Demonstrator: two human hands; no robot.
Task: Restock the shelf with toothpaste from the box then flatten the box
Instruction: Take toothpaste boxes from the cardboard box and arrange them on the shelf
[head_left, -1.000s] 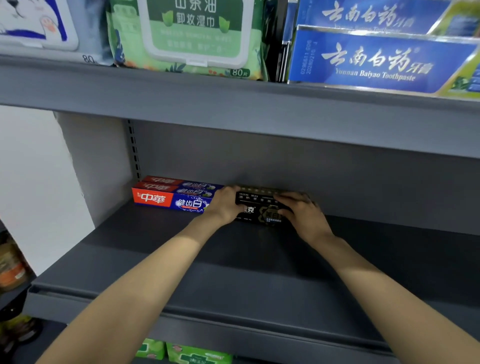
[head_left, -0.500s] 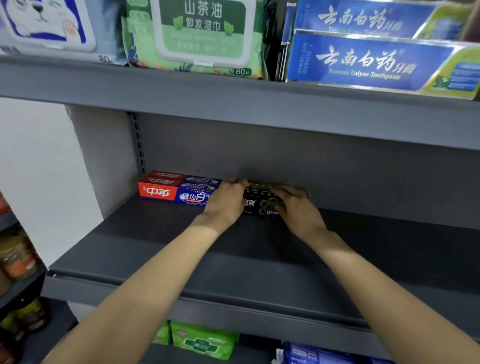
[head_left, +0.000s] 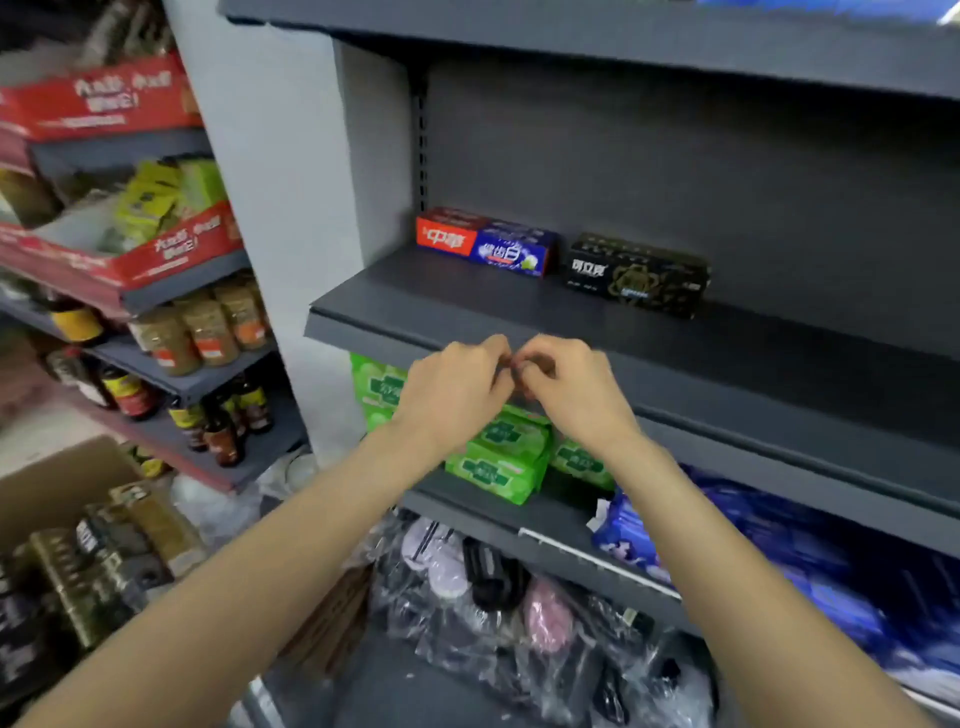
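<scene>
At eight o'clock I see an open cardboard box (head_left: 62, 499) of dark toothpaste cartons. Toward eleven, on the grey shelf (head_left: 395, 291), red-and-blue toothpaste cartons (head_left: 485, 244) sit against the back wall, with black toothpaste cartons (head_left: 639, 275) just beside them at one o'clock. At centre, below the shelf edge, my left hand (head_left: 449, 392) and right hand (head_left: 574, 392) meet, fingers curled, fingertips touching; motion blur hides whether they pinch anything.

Red-and-blue toothpaste carton (head_left: 485, 247) on my shelf reads 中華 on the red end, 健齿白 on the blue. Black toothpaste carton (head_left: 638, 275) beside it reads 可立克. Other labels too blurred.
</scene>
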